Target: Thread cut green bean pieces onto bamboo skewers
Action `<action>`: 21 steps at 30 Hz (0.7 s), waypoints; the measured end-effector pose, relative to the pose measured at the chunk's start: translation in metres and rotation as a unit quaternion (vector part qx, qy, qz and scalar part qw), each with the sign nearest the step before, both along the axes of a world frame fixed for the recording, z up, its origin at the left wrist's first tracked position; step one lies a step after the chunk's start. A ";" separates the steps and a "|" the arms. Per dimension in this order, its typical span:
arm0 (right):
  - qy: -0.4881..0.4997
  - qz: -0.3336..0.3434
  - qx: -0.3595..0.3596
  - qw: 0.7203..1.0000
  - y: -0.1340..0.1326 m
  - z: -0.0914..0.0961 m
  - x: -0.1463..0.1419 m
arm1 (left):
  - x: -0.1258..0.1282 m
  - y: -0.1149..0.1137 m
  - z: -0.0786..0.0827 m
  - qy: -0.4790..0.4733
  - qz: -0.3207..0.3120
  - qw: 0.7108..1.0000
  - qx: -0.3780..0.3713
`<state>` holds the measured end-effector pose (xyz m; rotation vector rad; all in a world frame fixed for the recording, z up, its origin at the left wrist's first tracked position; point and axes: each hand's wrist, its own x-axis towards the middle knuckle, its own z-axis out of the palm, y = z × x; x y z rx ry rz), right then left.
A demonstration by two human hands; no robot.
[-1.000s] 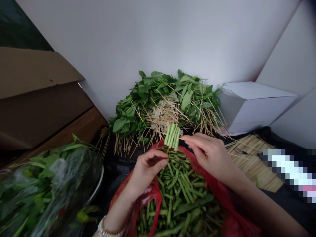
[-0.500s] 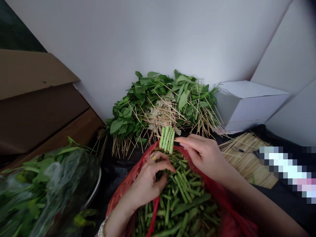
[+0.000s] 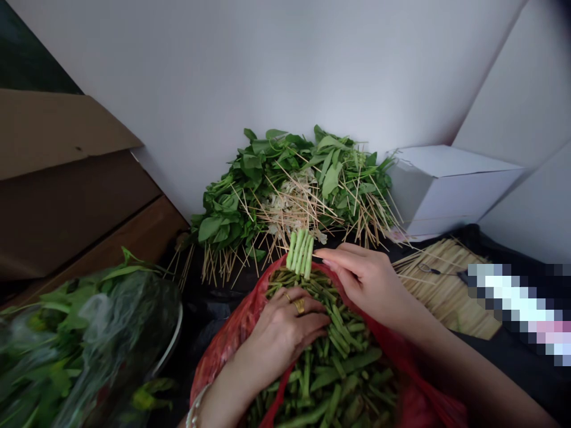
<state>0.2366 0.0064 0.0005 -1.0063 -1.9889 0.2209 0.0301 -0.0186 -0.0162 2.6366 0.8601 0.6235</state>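
My right hand (image 3: 366, 282) pinches a thin skewer threaded with a row of pale green stem pieces (image 3: 300, 254), held just above a red plastic bag (image 3: 232, 339). The bag is full of cut green stems (image 3: 339, 368). My left hand (image 3: 285, 333), with a gold ring, lies palm down on the stems in the bag, fingers curled among them. Whether it grips a piece is hidden.
A heap of skewered green leaves (image 3: 289, 190) leans on the white wall behind the bag. A white box (image 3: 446, 190) stands at the right, a bundle of bare bamboo skewers (image 3: 441, 285) before it. Bagged leafy greens (image 3: 84, 339) lie at the left, beside cardboard (image 3: 66, 172).
My left hand has dropped from beside the skewer down into the bag and turned palm down on the stems. The right hand with the skewer has shifted slightly left.
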 end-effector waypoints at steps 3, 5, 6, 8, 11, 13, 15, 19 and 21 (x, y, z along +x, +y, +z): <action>-0.002 0.002 -0.001 1.000 0.000 0.000 -0.001 | 0.004 -0.003 -0.003 -0.009 -0.001 1.000 0.024; 0.000 0.003 -0.001 1.000 -0.001 0.001 -0.001 | 0.004 -0.004 -0.004 -0.010 -0.004 1.000 0.025; 0.001 0.004 -0.001 1.000 -0.001 0.001 -0.001 | 0.004 -0.004 -0.004 -0.014 -0.005 1.000 0.017; 0.003 0.005 -0.002 1.000 -0.001 0.001 -0.001 | 0.004 -0.003 -0.003 -0.028 -0.009 1.000 -0.011; 0.006 0.002 -0.004 1.000 -0.001 0.001 -0.001 | 0.004 -0.003 0.000 -0.045 -0.018 0.997 -0.055; 0.005 0.001 -0.004 1.000 -0.001 0.001 -0.001 | 0.005 -0.004 0.001 -0.030 -0.016 0.997 -0.067; 0.002 0.003 -0.003 1.000 0.000 0.001 -0.001 | 0.006 -0.006 0.002 0.002 0.003 0.998 -0.062; -0.006 -0.001 0.003 1.000 0.001 0.001 0.000 | 0.008 -0.008 0.000 0.024 0.040 0.997 -0.053; -0.006 -0.010 0.007 1.000 0.001 0.002 0.001 | 0.007 -0.006 -0.002 -0.033 0.045 0.996 -0.073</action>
